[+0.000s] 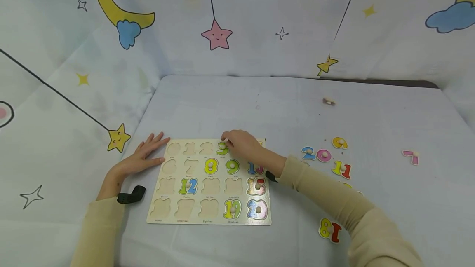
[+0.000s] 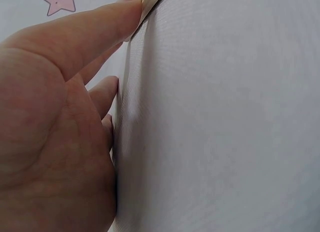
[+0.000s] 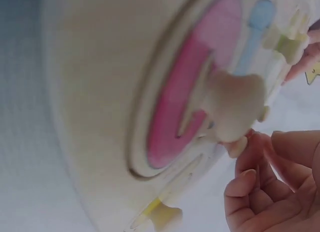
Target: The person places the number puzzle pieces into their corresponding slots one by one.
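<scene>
A wooden number puzzle board point(image 1: 154, 213) lies on the white-covered table with shallow number recesses. My left hand point(image 1: 142, 155) is spread at its upper left edge, fingers straight, the thumb point(image 2: 107, 26) right at the board's edge. At the top row my right hand point(image 1: 243, 145) pinches the small knob of the green number 3 piece point(image 1: 222, 150), which lies at its recess. In the right wrist view the fingers point(image 3: 250, 179) are curled close together by a knob. The 8 point(image 1: 211, 166), 9 point(image 1: 232, 167), 12 point(image 1: 188, 186) and 19 point(image 1: 232, 209) pieces sit in the board.
Right of the board lie loose pieces: a blue 2 point(image 1: 308, 153), pink 0 point(image 1: 324, 155), yellow 11 point(image 1: 342, 169), 18 point(image 1: 329, 230) and pink 7 point(image 1: 411, 157). An overturned piece point(image 1: 328, 101) lies farther back. My right sleeve point(image 1: 326, 193) covers part of the table.
</scene>
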`<state>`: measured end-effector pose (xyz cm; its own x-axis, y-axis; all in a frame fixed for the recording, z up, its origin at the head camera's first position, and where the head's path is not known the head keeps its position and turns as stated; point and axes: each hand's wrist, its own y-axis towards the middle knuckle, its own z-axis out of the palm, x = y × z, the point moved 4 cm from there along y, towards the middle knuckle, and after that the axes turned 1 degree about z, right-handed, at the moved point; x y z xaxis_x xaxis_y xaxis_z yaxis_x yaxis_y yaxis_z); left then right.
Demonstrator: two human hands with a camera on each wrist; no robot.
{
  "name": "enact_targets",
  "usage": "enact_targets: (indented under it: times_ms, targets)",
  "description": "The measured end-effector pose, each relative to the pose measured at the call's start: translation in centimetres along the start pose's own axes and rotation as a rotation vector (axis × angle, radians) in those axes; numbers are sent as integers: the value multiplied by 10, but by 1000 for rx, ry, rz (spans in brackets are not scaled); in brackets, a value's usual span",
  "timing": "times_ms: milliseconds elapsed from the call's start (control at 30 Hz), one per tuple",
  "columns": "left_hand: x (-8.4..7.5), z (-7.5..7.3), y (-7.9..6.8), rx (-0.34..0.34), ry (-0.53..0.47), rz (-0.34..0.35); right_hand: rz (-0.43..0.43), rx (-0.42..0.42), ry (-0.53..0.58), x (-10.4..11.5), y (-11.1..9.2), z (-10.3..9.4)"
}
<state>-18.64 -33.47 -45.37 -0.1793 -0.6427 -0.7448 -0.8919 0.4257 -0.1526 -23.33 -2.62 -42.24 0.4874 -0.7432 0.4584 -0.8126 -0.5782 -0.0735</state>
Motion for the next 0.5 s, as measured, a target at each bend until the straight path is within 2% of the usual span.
enact_targets:
  times_ms: [133,267,367,500]
  targets:
    - [2,0,1,-2,-13,6,-4,-2,38,1,-5,-7]
    - [0,0,0,0,-10,7,3,-19,89,-5,-15,-23]
    - [-13,0,-2,2,-9,-3,24,-14,85,-17,-24,-40]
    - [-13,-1,-2,2,-1,-10,20,34,53,-44,-41,-63]
